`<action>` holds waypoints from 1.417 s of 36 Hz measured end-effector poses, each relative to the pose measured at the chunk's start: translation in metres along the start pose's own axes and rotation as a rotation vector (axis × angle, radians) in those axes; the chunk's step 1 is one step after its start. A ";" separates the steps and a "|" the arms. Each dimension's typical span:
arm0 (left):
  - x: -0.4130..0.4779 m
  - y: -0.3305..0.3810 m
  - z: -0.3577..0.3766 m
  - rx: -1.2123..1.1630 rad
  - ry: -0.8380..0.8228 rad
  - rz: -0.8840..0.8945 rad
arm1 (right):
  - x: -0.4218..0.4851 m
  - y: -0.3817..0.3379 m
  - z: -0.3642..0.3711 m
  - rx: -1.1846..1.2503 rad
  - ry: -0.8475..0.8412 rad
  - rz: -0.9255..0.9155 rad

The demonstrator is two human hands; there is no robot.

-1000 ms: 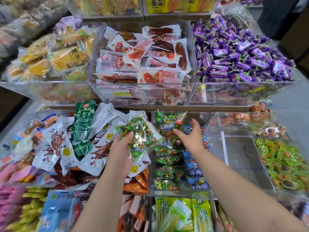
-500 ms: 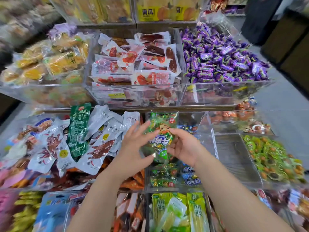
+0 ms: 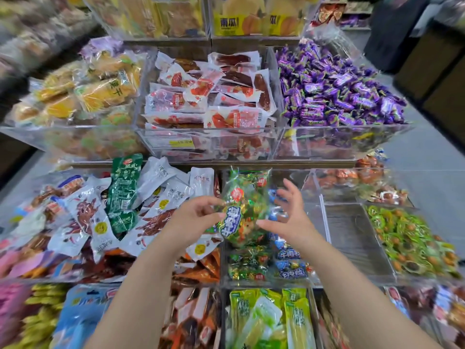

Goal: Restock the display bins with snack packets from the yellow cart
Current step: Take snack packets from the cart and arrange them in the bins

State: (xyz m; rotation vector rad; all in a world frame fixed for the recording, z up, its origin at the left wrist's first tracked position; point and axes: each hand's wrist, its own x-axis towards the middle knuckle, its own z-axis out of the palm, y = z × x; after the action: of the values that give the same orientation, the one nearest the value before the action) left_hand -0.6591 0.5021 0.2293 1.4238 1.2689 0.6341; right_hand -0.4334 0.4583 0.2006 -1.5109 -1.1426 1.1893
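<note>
Head view: left hand (image 3: 193, 219) pinches the left edge of the green, crinkly clear-plastic snack packet (image 3: 245, 210), held above the clear acrylic bin (image 3: 324, 222) of matching green and blue packets. Right hand (image 3: 293, 219) is spread and released just beside it. Best lowered flat onto the green column, label up. Half a second earlier, both hands clasped the packet.

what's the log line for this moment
left hand: pinches green packet | right hand: open beside it | packet: above bin, not yet down
</note>
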 end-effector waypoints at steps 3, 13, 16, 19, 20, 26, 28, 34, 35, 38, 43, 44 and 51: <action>0.008 0.007 -0.003 0.117 -0.085 0.055 | 0.004 -0.001 -0.005 -0.266 -0.153 -0.155; 0.040 0.002 0.007 0.520 0.151 0.099 | 0.043 0.030 -0.010 -0.238 0.030 0.059; 0.050 -0.021 0.012 0.774 0.164 0.039 | 0.059 0.049 -0.007 -0.235 0.202 0.055; 0.059 -0.044 0.022 1.028 0.150 -0.037 | 0.071 0.062 0.003 -0.226 0.259 0.059; 0.060 -0.050 0.026 1.112 0.156 -0.026 | 0.074 0.067 0.007 -0.231 0.256 0.063; 0.063 -0.066 0.033 1.223 0.244 0.037 | 0.084 0.081 0.029 -0.338 0.270 0.118; 0.064 -0.069 0.033 1.223 0.244 0.044 | 0.085 0.081 0.031 -0.395 0.295 0.110; 0.063 -0.072 0.034 1.228 0.272 0.061 | 0.083 0.078 0.031 -0.304 0.225 0.098; 0.063 -0.071 0.034 1.232 0.272 0.058 | 0.083 0.078 0.031 -0.283 0.208 0.092; 0.063 -0.068 0.035 1.230 0.264 0.037 | 0.086 0.077 0.035 -0.254 0.166 0.080; 0.061 -0.064 0.035 1.220 0.263 0.031 | 0.093 0.074 0.042 -0.356 0.183 0.061; 0.060 -0.064 0.035 1.218 0.263 0.032 | 0.092 0.074 0.042 -0.364 0.178 0.057; 0.060 -0.065 0.035 1.211 0.273 0.038 | 0.084 0.071 0.036 -0.302 0.076 0.104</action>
State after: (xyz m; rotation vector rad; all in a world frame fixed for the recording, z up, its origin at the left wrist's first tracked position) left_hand -0.6338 0.5356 0.1444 2.3707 1.9879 0.0014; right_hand -0.4486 0.5298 0.1112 -1.8470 -1.2462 1.0515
